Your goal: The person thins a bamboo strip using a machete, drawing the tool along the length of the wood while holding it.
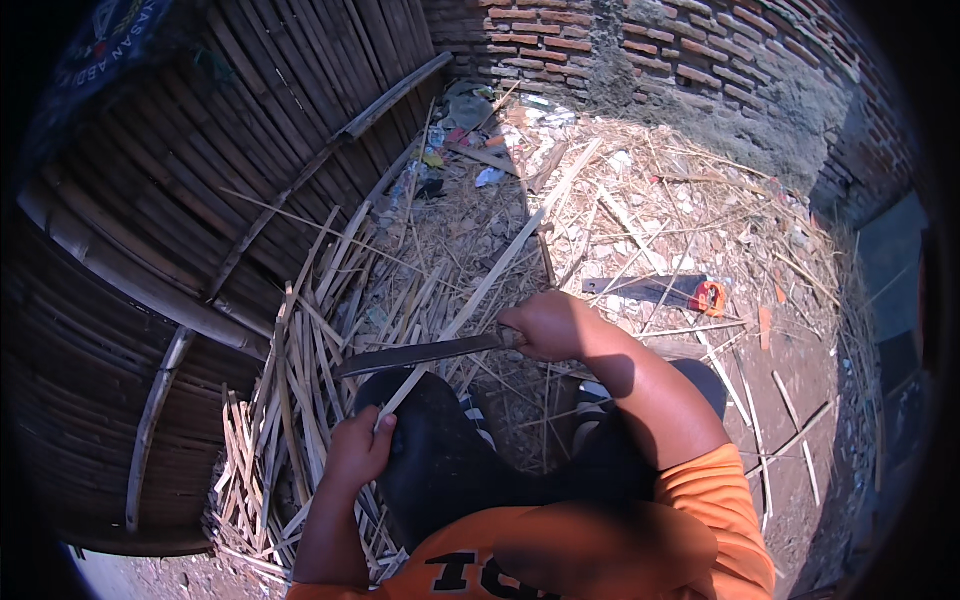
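Note:
My right hand is wrapped round the handle of a machete, whose long dark blade points left above my knee. A long, pale bamboo strip slants from near my lap toward the far wall. Its near end is pinched in my left hand, beside my left knee. The blade crosses the strip a little beyond that hand; I cannot tell how deeply they touch. Beyond my right forearm, a handsaw with an orange handle lies on the ground.
Many split bamboo strips are heaped along my left side, against a bamboo slat wall. A brick wall stands at the far side. Shavings and rubble cover the ground ahead. Loose strips lie to my right.

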Demonstrator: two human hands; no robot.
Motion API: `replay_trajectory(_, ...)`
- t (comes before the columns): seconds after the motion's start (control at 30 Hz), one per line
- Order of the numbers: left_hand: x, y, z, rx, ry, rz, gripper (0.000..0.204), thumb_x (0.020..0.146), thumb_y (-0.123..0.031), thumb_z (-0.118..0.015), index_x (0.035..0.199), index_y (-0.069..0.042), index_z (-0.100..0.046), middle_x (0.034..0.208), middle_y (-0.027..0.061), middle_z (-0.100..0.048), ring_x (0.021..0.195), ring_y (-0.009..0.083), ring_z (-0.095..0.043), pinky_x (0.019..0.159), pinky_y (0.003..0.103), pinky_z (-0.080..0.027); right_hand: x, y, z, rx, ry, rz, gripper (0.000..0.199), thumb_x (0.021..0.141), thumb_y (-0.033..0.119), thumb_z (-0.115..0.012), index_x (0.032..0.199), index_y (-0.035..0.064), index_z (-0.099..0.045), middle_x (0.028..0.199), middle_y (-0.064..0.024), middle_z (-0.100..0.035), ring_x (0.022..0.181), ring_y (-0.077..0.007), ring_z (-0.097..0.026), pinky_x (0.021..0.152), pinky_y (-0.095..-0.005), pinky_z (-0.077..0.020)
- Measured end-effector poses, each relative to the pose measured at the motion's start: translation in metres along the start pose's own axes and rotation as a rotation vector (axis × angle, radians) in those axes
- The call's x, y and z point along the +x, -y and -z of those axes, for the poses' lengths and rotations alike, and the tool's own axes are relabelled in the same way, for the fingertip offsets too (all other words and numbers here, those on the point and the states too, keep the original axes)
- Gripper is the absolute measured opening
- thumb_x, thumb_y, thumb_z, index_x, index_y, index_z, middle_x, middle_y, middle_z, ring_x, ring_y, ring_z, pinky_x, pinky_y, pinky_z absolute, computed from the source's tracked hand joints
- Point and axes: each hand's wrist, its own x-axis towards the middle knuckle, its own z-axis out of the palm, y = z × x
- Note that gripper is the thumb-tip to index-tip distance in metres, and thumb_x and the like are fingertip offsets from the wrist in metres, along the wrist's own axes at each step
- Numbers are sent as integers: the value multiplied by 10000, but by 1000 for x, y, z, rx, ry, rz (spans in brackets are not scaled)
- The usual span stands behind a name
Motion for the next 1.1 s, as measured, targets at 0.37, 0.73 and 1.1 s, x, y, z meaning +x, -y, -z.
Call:
replay_trajectory(0.37,0,6,-10,-95,-75,23,420,1038,-373,-520,832,-8,-549,661,248,-577,661,480,-608,588,490,-453,-9,-27,-1,181,-238,-141,295,773,223,-752,1008,68,-662,844,-206,-694,825,-420,-678,712,-469,-536)
replay_trajectory(0.73,-4,15,-14,-141,-168,-3,392,1048,-347,-496,856,-13,-571,629,192,-556,601,389,-614,580,436,-451,-20,-46,26,72,-428,-246,306,745,149,-754,1026,84,-652,871,-188,-700,848,-404,-685,717,-504,-548)
replay_trajectory(1.1,-6,12,-12,-112,-134,-11,399,1039,-366,-508,878,-12,-599,629,213,-584,618,431,-628,580,454,-471,-10,-40,21,39,-412,-236,267,770,158,-743,1004,67,-652,877,-185,-702,832,-412,-688,724,-500,-554)
